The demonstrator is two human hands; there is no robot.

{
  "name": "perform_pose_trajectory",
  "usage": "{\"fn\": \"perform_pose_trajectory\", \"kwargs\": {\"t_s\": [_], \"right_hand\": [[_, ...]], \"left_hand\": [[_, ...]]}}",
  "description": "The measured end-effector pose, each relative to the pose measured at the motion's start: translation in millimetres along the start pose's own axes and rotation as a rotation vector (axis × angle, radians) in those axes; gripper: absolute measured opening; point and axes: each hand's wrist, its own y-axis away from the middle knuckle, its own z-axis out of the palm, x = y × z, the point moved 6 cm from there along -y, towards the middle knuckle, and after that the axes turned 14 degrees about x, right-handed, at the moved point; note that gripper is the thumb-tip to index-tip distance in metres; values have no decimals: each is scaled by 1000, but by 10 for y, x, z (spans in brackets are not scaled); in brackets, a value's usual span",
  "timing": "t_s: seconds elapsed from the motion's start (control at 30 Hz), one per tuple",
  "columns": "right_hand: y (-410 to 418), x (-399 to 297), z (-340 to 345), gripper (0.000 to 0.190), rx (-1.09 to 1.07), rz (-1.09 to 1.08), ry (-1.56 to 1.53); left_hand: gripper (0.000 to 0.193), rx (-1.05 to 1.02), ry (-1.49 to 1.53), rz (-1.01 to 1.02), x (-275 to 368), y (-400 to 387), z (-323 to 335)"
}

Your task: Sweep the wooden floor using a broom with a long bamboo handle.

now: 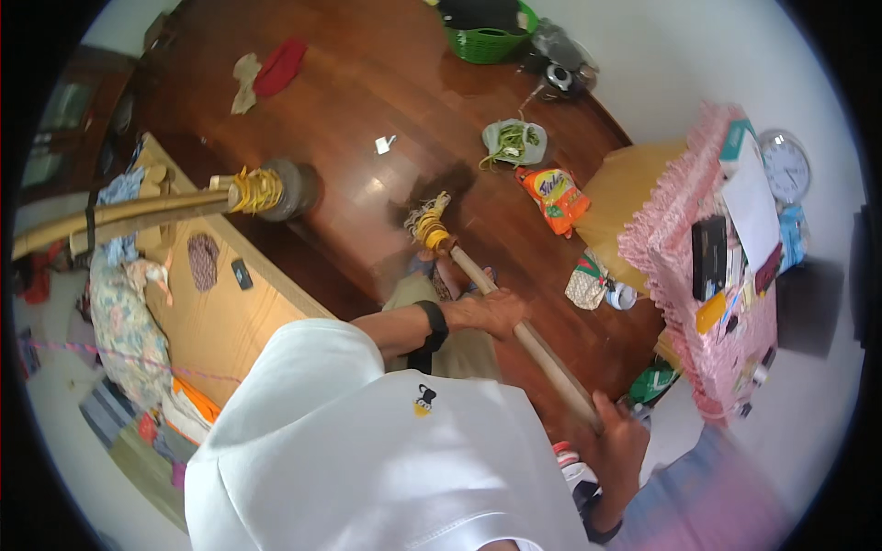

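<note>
A mop's pale wooden handle (552, 363) slants across in front of my body. My left hand (495, 311), with a black band on its wrist, wraps the middle of the handle. Near its upper end my right hand (622, 435) grips the same handle. Yellow strips bind the mop's lower end (433, 231), where frayed pale strands stick out. Beyond the binding, dark mop strands (444, 184) spread on the reddish-brown wood floor (344, 89). My feet are partly hidden behind the mop and my left arm.
On the left stands a wooden bed (241, 310), crossed by a bound wooden post (165, 210). At right is a table with a pink lace cloth (651, 234). An orange bag (553, 200), greens in a plastic bag (513, 141) and a green basket (489, 43) stand on the floor.
</note>
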Motion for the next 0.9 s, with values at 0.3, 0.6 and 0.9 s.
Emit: {"fn": "perform_pose_trajectory", "kwargs": {"t_s": [0.3, 0.6, 0.9], "right_hand": [[-244, -1401, -1430, 15, 363, -492, -732], [134, -999, -1666, 30, 164, -598, -867], [-143, -189, -520, 47, 349, -220, -73]], "left_hand": [[26, 305, 18, 19, -394, -119, -339], [33, 325, 72, -157, -339, -1, -846], [27, 248, -5, -168, -273, 7, -453]]}}
